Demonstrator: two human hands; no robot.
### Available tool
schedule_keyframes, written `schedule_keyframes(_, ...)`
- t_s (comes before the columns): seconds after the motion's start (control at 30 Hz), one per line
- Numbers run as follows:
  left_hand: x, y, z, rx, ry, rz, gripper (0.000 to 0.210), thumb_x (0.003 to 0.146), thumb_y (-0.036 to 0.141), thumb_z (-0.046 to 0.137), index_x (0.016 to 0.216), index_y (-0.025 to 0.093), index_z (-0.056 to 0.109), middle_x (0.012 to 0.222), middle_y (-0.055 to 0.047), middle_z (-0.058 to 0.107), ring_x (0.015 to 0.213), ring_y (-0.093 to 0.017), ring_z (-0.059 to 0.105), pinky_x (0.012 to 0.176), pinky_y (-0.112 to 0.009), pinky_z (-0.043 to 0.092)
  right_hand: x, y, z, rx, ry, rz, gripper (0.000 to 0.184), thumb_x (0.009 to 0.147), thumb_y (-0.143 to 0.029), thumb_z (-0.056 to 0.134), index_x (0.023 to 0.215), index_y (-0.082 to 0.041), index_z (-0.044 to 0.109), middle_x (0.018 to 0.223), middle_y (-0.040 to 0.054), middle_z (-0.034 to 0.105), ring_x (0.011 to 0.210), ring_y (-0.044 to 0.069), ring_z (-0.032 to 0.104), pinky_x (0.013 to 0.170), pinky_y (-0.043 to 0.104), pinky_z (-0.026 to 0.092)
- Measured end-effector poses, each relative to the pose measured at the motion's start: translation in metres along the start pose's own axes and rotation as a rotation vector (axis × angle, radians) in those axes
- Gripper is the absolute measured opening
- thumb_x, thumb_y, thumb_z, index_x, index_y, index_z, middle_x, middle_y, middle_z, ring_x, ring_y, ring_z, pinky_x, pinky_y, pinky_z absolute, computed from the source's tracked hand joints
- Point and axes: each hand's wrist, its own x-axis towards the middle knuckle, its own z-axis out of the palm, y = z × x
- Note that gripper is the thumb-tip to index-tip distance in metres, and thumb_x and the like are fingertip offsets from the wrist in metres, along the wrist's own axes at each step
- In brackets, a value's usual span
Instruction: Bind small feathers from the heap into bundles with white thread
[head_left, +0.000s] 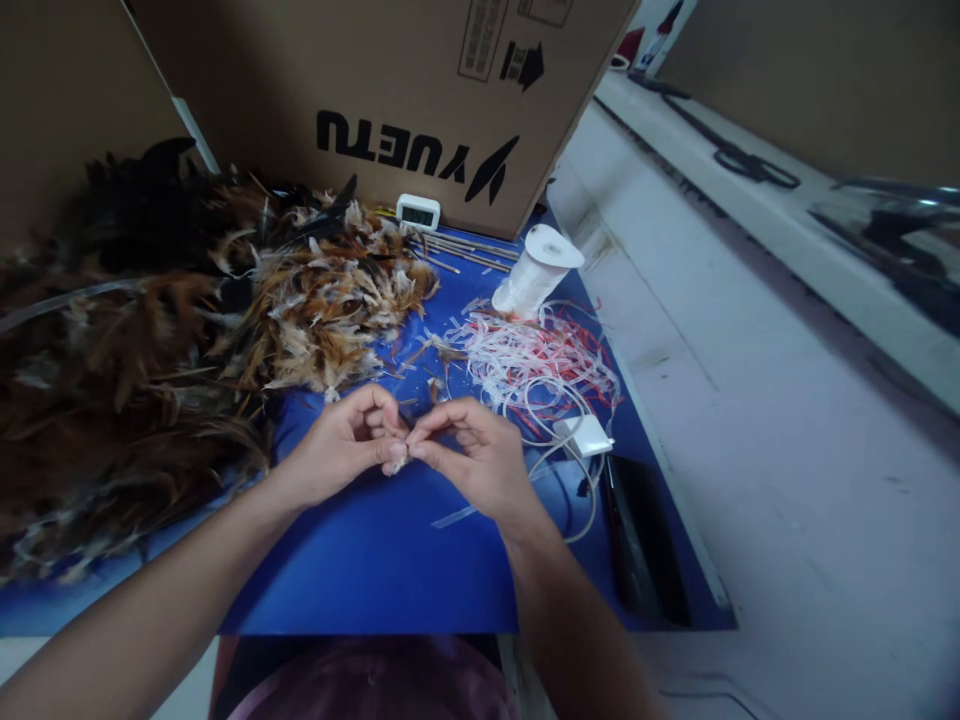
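My left hand (358, 440) and my right hand (471, 450) meet fingertip to fingertip above the blue table (375, 570). Both are closed in a pinch. A small pale, fluffy feather (400, 466) pokes out below the left fingertips; most of it is hidden by the fingers. Whether the right fingers grip the same feather or a thread on it, I cannot tell. Just left of my hands spreads a big heap of brown, black and cream feathers (322, 300). Beyond them, small feather scraps (436, 392) lie on the table.
A white spool (536, 270) stands behind a tangle of white and red strings (540, 360). A white charger (585, 436) with its cable and a dark flat object (645, 540) lie at the right edge. Thin sticks (472, 250), a small digital display (418, 212) and a large cardboard box (405, 90) are behind.
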Motion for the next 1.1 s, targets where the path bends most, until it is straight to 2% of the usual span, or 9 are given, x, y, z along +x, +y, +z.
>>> schedule_keyframes(0.2, 0.0, 0.001, 0.0, -0.128, -0.124, -0.104, 0.032, 0.072, 0.022, 0.078, 0.084, 0.017, 0.05, 0.064, 0.002, 0.064, 0.05, -0.008, 0.057, 0.049, -0.019, 0.047, 0.005, 0.002, -0.007, 0.124, -0.15, 0.048, 0.023, 0.068, -0.022, 0.081, 0.086, -0.024, 0.068, 0.084, -0.0005, 0.061, 0.074, 0.013, 0.059, 0.071, 0.029, 0.051)
schedule_keyframes(0.33, -0.001, 0.0, -0.001, -0.153, -0.179, -0.16, 0.036, 0.072, 0.024, 0.078, 0.089, 0.018, 0.046, 0.062, 0.002, 0.064, 0.048, -0.008, 0.056, 0.049, -0.019, 0.046, 0.008, 0.007, -0.012, 0.033, -0.231, -0.006, 0.027, 0.066, -0.028, 0.083, 0.09, -0.026, 0.071, 0.092, 0.001, 0.058, 0.075, 0.013, 0.054, 0.069, 0.029, 0.047)
schedule_keyframes(0.53, 0.0, -0.002, -0.002, -0.158, -0.244, -0.176, 0.039, 0.074, 0.027, 0.077, 0.094, 0.019, 0.044, 0.064, 0.005, 0.062, 0.048, -0.006, 0.054, 0.047, -0.015, 0.044, 0.009, 0.013, -0.013, -0.02, -0.316, -0.049, 0.023, 0.068, -0.031, 0.083, 0.088, -0.023, 0.074, 0.084, -0.0002, 0.059, 0.074, 0.012, 0.054, 0.068, 0.027, 0.045)
schedule_keyframes(0.73, -0.001, -0.002, -0.002, -0.168, -0.268, -0.202, 0.039, 0.075, 0.024, 0.076, 0.095, 0.019, 0.044, 0.063, 0.005, 0.062, 0.049, -0.006, 0.054, 0.047, -0.015, 0.045, 0.008, 0.011, -0.012, 0.01, -0.316, -0.029, 0.018, 0.066, -0.03, 0.084, 0.075, -0.02, 0.072, 0.078, -0.0009, 0.058, 0.073, 0.012, 0.056, 0.071, 0.027, 0.045)
schedule_keyframes(0.87, -0.001, -0.004, -0.002, -0.169, -0.282, -0.197, 0.037, 0.075, 0.023, 0.076, 0.095, 0.019, 0.045, 0.063, 0.004, 0.063, 0.049, -0.006, 0.055, 0.047, -0.014, 0.045, 0.007, 0.011, -0.012, 0.039, -0.309, 0.061, 0.023, 0.063, -0.03, 0.086, 0.072, -0.018, 0.068, 0.08, -0.0007, 0.059, 0.071, 0.011, 0.055, 0.067, 0.025, 0.044)
schedule_keyframes(1.0, -0.001, -0.004, -0.002, -0.16, -0.275, -0.154, 0.032, 0.076, 0.022, 0.075, 0.092, 0.017, 0.047, 0.063, 0.003, 0.064, 0.049, -0.006, 0.055, 0.049, -0.015, 0.046, 0.006, 0.011, -0.012, 0.078, -0.278, 0.165, 0.03, 0.059, -0.029, 0.087, 0.071, -0.017, 0.062, 0.073, -0.0024, 0.061, 0.065, 0.01, 0.054, 0.061, 0.023, 0.043)
schedule_keyframes(1.1, -0.001, -0.004, -0.002, -0.154, -0.263, -0.13, 0.03, 0.077, 0.021, 0.075, 0.092, 0.016, 0.049, 0.064, 0.003, 0.063, 0.05, -0.006, 0.055, 0.049, -0.015, 0.045, 0.006, 0.011, -0.012, 0.084, -0.284, 0.203, 0.029, 0.059, -0.03, 0.087, 0.073, -0.017, 0.064, 0.073, -0.0019, 0.062, 0.064, 0.01, 0.055, 0.061, 0.024, 0.044)
